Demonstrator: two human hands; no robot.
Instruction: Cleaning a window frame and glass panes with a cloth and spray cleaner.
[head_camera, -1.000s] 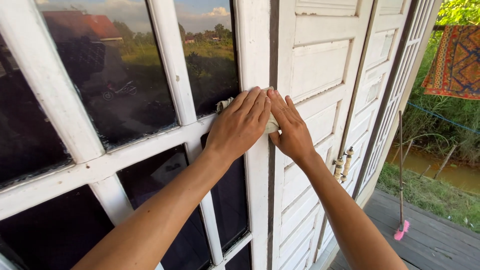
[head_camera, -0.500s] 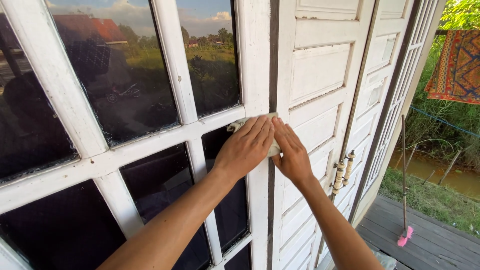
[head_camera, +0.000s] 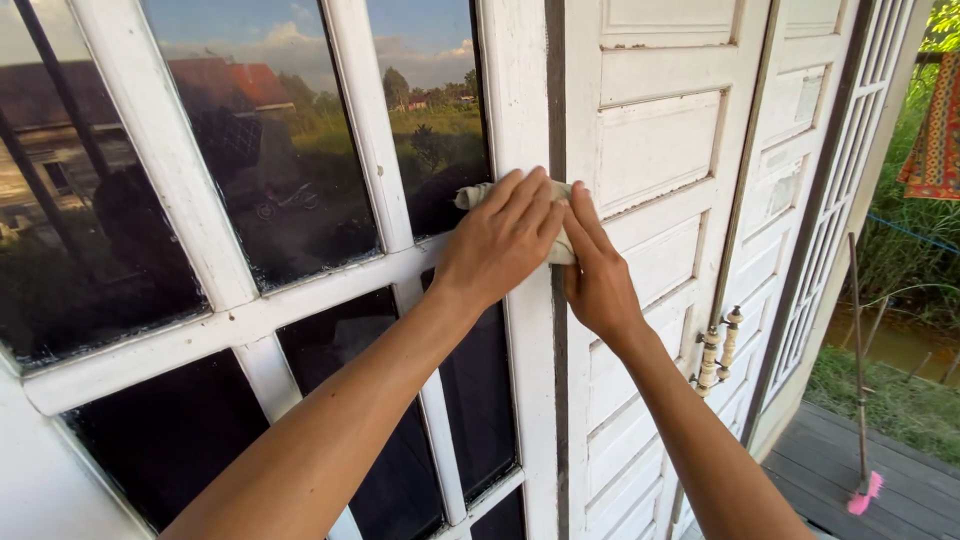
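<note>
Both hands (head_camera: 545, 240) moved up frame; cloth (head_camera: 480, 192) long axis horizontal, pressed flat.

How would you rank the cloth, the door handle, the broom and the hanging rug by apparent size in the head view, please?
1. Broom: its long thin stick spans the most picture.
2. Hanging rug: cut off by the edge, so unsure.
3. Door handle and cloth: look alike; the left hand and right hand hide most of the cloth.

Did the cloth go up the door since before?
Yes. The cloth under both hands climbed up the window frame, from level with the crossbar to above it.
</note>
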